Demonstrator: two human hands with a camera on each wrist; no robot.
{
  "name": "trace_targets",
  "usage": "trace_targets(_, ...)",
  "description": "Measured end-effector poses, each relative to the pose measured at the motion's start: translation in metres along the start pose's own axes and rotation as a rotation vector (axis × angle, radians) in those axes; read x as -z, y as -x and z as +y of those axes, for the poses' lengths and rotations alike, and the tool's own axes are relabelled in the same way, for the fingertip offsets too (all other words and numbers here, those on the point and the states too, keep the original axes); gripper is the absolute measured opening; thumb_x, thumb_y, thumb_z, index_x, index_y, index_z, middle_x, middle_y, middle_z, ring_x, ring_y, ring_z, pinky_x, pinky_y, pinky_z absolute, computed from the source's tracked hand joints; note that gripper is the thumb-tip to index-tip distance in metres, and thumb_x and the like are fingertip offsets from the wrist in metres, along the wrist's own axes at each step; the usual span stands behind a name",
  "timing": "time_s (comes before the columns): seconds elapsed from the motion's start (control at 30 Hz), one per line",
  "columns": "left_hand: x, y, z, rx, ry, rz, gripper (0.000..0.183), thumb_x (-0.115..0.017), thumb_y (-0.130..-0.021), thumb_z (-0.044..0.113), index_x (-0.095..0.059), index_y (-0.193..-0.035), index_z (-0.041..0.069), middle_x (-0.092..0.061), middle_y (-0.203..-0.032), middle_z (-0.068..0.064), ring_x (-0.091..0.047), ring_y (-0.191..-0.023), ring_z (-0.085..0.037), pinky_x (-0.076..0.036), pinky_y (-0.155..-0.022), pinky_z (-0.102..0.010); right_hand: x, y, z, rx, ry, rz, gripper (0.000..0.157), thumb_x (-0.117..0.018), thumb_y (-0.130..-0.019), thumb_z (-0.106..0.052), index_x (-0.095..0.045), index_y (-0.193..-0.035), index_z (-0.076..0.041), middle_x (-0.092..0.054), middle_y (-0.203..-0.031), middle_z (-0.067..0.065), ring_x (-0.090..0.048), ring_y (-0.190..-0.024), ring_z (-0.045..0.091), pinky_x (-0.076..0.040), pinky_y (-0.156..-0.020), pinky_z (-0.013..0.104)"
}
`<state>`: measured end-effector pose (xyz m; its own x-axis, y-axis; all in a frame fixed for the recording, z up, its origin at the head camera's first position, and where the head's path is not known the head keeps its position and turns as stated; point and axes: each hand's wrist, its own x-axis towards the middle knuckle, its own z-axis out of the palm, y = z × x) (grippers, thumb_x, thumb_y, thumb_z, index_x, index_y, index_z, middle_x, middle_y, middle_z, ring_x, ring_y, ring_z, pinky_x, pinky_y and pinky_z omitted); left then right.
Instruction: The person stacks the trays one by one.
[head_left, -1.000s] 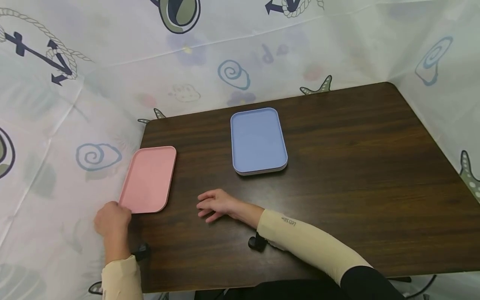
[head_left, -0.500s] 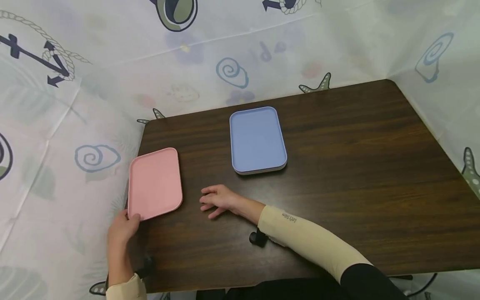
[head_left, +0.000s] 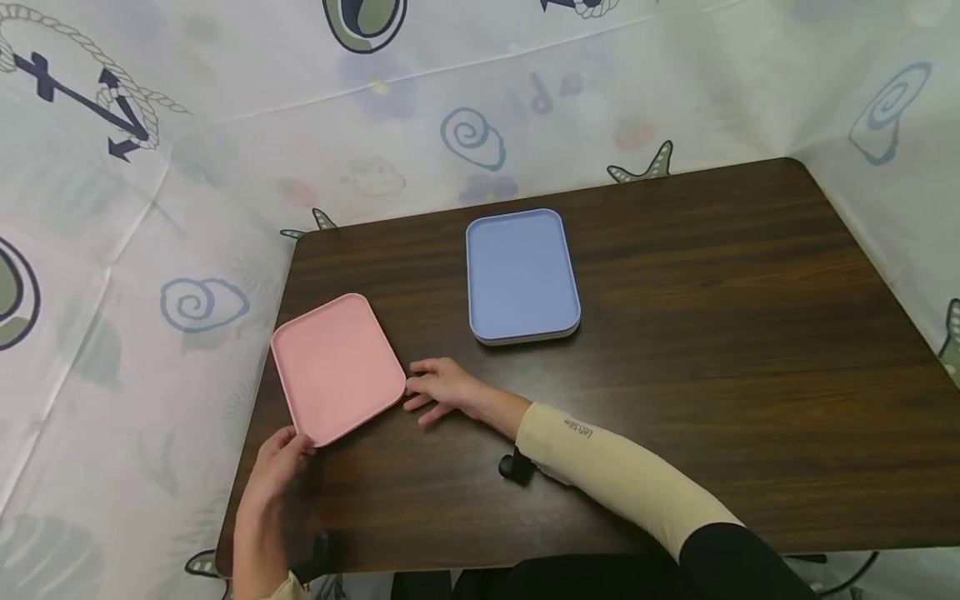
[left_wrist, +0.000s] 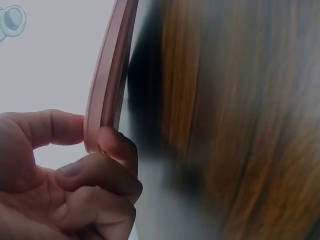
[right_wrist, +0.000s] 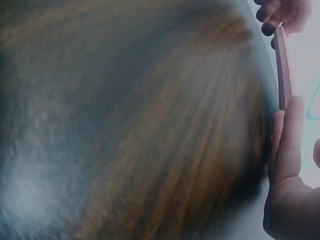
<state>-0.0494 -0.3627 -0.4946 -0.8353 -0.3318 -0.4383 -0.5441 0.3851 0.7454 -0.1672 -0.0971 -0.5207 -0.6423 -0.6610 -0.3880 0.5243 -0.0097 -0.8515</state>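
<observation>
A pink rectangular tray [head_left: 337,371] lies turned at an angle over the left part of the table. My left hand [head_left: 277,462] grips its near corner. In the left wrist view, the thumb and index finger [left_wrist: 117,145] pinch the tray's edge [left_wrist: 106,85], which stands apart from the wood surface. My right hand [head_left: 447,390] is at the tray's right corner, its fingers spread and extended. From the right wrist, straight fingers [right_wrist: 291,135] reach the end of the pink edge [right_wrist: 284,70], with the thumb apart.
Toward the back of the dark wooden table [head_left: 712,333] sits a stack of trays with a blue tray [head_left: 523,275] on top. A white printed curtain [head_left: 375,117] surrounds the table at the back and sides.
My left hand has brought the pink tray to the right and turned it, so its right corner now meets the right hand's fingertips. The right hand has barely moved; the blue stack stays put.
</observation>
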Motion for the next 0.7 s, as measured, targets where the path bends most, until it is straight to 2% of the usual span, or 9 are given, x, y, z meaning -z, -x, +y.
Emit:
trace_targets(0.13,-0.007,0.005,-0.003,-0.009,0.209,-0.053,0.006,-0.046,-0.096,0.008,-0.046,-0.1,0.004,-0.043,-0.061,0.005,-0.031,-0.045,-0.006,-0.025,-0.043,-0.024,0.003,-0.002,-0.001,0.01,0.011,0.006,0.051,-0.052,-0.098,-0.011,-0.035,-0.144,0.001,-0.062,-0.113,0.018,-0.063,-0.104,0.04,-0.057,-0.064,0.038)
trace_targets(0.23,-0.013,0.01,-0.005,-0.036,0.29,-0.082,0.006,-0.047,-0.098,0.009,-0.045,-0.101,0.004,-0.042,-0.061,0.004,-0.03,-0.046,-0.007,-0.02,-0.044,-0.027,0.006,-0.003,-0.002,0.011,0.025,0.015,0.048,-0.052,-0.098,-0.011,-0.039,-0.142,0.001,-0.063,-0.107,0.017,-0.063,-0.102,0.042,-0.057,-0.061,0.037)
trace_targets(0.33,-0.019,0.014,-0.006,-0.055,0.324,-0.094,0.009,-0.047,-0.099,0.011,-0.043,-0.105,0.005,-0.042,-0.063,0.003,-0.031,-0.046,-0.007,-0.018,-0.045,-0.03,0.007,-0.003,-0.003,0.009,0.051,0.032,0.045,-0.053,-0.097,-0.011,-0.043,-0.14,-0.001,-0.063,-0.103,0.013,-0.065,-0.099,0.039,-0.056,-0.059,0.035)
trace_targets(0.47,-0.028,0.021,-0.005,-0.07,0.357,-0.078,0.014,-0.049,-0.098,0.011,-0.042,-0.108,0.005,-0.044,-0.064,0.004,-0.03,-0.046,-0.006,-0.016,-0.046,-0.032,0.01,0.002,-0.006,0.028,0.084,0.063,0.043,-0.055,-0.095,-0.007,-0.048,-0.136,-0.001,-0.065,-0.098,0.012,-0.069,-0.088,0.033,-0.056,-0.056,0.033)
trace_targets(0.7,-0.043,0.036,-0.002,-0.097,0.406,-0.102,0.023,-0.051,-0.098,0.011,-0.039,-0.117,0.004,-0.052,-0.068,0.007,-0.027,-0.048,-0.009,-0.014,-0.047,-0.035,0.021,0.02,-0.013,0.087,0.186,0.078,0.042,-0.058,-0.09,-0.003,-0.054,-0.133,-0.002,-0.065,-0.087,0.011,-0.07,-0.075,0.026,-0.055,-0.054,0.032)
